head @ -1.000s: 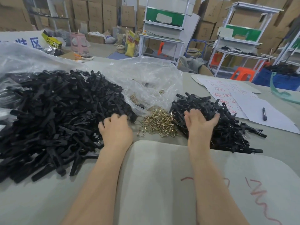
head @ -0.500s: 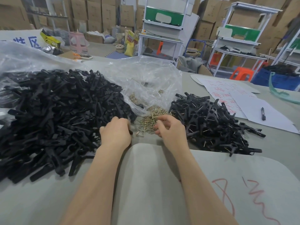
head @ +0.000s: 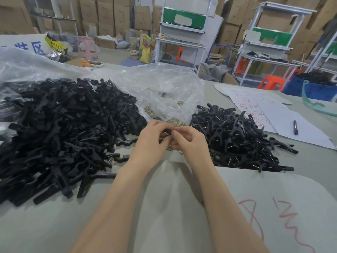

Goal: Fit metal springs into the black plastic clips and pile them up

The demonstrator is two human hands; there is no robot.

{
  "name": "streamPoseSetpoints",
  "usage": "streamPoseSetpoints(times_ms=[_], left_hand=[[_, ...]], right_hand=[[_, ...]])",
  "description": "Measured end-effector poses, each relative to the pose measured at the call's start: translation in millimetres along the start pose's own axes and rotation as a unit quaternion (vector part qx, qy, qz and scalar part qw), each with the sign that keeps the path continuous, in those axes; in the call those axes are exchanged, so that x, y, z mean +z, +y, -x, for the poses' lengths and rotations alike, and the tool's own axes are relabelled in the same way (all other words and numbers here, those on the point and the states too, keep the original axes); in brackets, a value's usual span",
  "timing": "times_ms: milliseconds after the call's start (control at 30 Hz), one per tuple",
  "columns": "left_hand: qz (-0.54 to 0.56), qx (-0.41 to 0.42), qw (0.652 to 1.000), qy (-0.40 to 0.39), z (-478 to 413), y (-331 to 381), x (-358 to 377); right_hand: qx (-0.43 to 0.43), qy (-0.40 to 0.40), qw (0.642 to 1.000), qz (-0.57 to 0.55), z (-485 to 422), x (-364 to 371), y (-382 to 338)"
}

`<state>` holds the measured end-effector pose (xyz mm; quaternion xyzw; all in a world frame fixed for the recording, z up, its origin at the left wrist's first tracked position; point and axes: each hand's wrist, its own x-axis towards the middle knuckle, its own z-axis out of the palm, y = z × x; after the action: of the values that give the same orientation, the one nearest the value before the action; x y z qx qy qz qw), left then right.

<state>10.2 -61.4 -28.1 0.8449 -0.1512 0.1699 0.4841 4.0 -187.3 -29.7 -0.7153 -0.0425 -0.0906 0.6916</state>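
While one large heap of loose clips [head: 60,128] lies at the left, the left hand [head: 149,141] and right hand [head: 191,143] both curl their grip around one black clip [head: 168,132], just in front of one spring pile [head: 177,123]. Right of them sits one heap of sprung clips [head: 237,136], then one pen [head: 295,127] on white sheets [head: 310,136]. The surface [head: 45,225] is grey. Cardboard boxes [head: 105,13] and two white racks [head: 182,24] stand behind.

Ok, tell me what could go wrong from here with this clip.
The black clip is only pinched between the fingertips of the left hand and right hand; it may slip into the loose metal springs below. The unfitted pile and the finished pile lie close on either side, so a careless toss could mix them.
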Motion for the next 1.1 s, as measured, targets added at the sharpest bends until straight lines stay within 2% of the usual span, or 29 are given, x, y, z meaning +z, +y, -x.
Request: streamPoseSetpoints(times_ms=[67, 167, 233, 333, 433, 600, 733, 767, 933, 1100], left_hand=[[0.013, -0.031, 0.999, 0.034, -0.9, -1.3, 0.3], [0.06, -0.125, 0.985, 0.101, -4.9, -5.5, -1.6], [0.122, -0.167, 0.971, 0.117, -6.6, -7.6, -3.0], [0.236, -0.199, 0.946, 0.103, -5.6, -5.5, -3.6], [0.323, -0.211, 0.917, 0.098, -4.3, -1.2, -4.0], [0.314, -0.244, 0.91, 0.118, -7.1, 1.0, -5.0], [0.487, -0.297, 0.815, 0.106, -10.5, 5.0, -9.4], [0.506, -0.295, 0.805, 0.1, -10.8, 4.9, -9.5], [0.502, -0.276, 0.816, 0.073, -10.6, 0.9, -7.9], [0.515, -0.242, 0.82, 0.065, -7.5, -1.2, -7.9]], right_hand=[[0.011, 0.013, 1.0, -0.022, -1.1, -1.1, -0.7], [0.022, 0.015, 0.996, -0.087, -3.7, -4.8, -1.4], [0.036, -0.005, 0.989, -0.143, -3.6, -5.9, -3.7], [0.053, -0.051, 0.977, -0.201, -1.7, -4.0, -6.8], [0.048, -0.056, 0.98, -0.187, -0.2, -0.5, -7.5], [0.023, 0.001, 0.993, -0.12, 0.7, 6.0, -5.8], [-0.003, 0.023, 0.995, -0.102, 1.4, 11.5, -5.3], [-0.007, 0.031, 0.993, -0.111, 1.1, 11.3, -5.7], [0.001, 0.055, 0.986, -0.16, -0.1, 9.0, -5.8], [-0.021, 0.05, 0.994, -0.1, -0.1, 12.5, -2.0]])
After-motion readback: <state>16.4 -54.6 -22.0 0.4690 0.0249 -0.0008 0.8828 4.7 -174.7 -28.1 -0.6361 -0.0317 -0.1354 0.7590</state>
